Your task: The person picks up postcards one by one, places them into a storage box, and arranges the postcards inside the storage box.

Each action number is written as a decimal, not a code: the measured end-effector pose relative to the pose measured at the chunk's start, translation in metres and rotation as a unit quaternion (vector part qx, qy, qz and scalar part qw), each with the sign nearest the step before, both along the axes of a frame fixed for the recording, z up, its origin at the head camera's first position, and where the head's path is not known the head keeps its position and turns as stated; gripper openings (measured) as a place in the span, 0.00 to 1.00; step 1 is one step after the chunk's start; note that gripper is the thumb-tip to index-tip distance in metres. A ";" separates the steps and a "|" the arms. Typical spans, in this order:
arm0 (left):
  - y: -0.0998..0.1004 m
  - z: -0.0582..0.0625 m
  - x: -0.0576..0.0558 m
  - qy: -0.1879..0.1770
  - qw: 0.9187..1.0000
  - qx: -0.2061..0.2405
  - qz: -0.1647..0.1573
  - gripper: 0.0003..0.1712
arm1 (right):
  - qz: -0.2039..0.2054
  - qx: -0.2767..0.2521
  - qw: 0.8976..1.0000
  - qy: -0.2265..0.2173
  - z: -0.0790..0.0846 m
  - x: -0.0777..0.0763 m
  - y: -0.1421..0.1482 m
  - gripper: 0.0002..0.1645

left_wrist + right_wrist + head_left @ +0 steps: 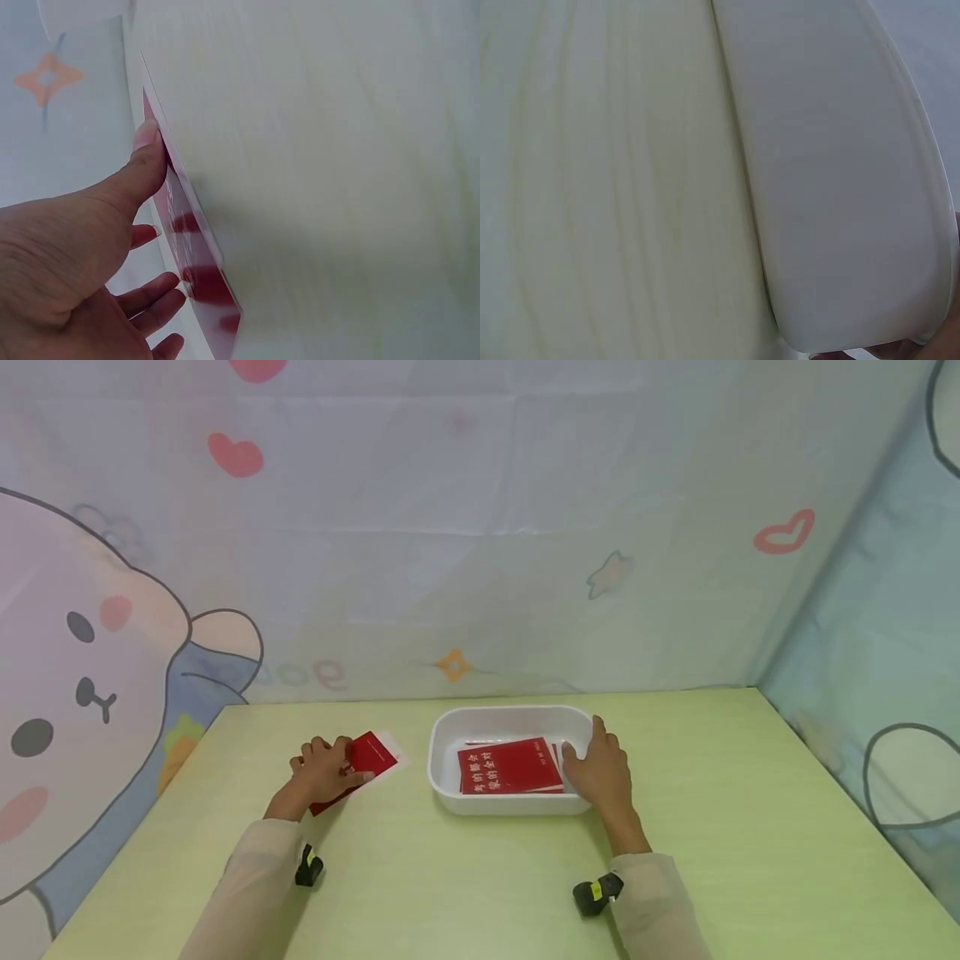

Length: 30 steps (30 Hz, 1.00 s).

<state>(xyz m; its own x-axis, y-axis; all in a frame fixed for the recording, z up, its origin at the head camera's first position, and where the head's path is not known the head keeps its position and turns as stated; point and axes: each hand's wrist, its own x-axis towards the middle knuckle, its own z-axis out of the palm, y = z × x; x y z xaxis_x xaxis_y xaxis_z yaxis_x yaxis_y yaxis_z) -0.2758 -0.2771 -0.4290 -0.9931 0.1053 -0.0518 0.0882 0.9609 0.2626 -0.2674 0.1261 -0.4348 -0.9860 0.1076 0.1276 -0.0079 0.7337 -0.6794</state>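
At the left of the table, my left hand point(326, 770) rests over a red card point(372, 754) with white lettering, which overlaps a pale-edged card beneath. The left wrist view shows the thumb on the card's surface point(159, 199). The other fingers are spread and loosely bent, their tips close to its glossy face. My right hand point(606, 770) grips the right end of a white plastic tray point(510, 804), thumb over the rim and fingers along the outer side. Several red cards point(510, 767) with white characters lie in the tray. In the right wrist view, the tray's outer wall point(840, 172) hides most of that hand.
The tray stands on a pale yellow-green table point(450, 893), near its back edge. A printed cloth backdrop point(480, 543) rises behind the table, with side panels at left and right. Black wrist cameras point(597, 893) sit at both cuffs.
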 end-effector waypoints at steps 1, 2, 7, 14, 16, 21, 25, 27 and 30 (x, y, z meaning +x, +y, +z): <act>0.000 0.000 0.000 0.002 1.000 -0.001 0.000 0.43 | 0.000 0.001 1.000 -0.002 -0.001 0.000 0.000 0.42; 0.000 0.001 0.000 0.005 1.000 -0.001 0.001 0.43 | -0.001 0.002 1.000 -0.003 -0.001 0.000 0.000 0.42; 0.001 0.002 0.001 0.019 1.000 -0.013 0.005 0.44 | -0.003 0.002 1.000 -0.006 -0.003 -0.001 0.001 0.42; 0.001 0.002 -0.002 0.016 1.000 -0.013 0.010 0.47 | -0.008 0.001 1.000 -0.002 -0.002 0.000 -0.001 0.42; 0.001 0.002 -0.002 0.012 1.000 -0.014 0.013 0.48 | -0.009 -0.001 1.000 -0.002 -0.001 0.002 -0.002 0.41; 0.001 0.003 -0.003 0.012 1.000 -0.017 0.021 0.51 | -0.010 -0.001 1.000 0.002 0.001 0.004 -0.003 0.41; 0.001 0.003 -0.004 0.017 0.999 -0.019 0.021 0.51 | -0.013 0.001 1.000 0.004 0.001 0.003 -0.002 0.41; 0.001 0.003 -0.005 0.017 0.999 -0.021 0.022 0.51 | -0.014 0.002 1.000 0.003 0.001 0.003 -0.002 0.41; 0.000 0.003 -0.005 0.023 0.999 -0.021 0.021 0.51 | -0.015 0.001 1.000 0.002 0.001 0.002 -0.001 0.41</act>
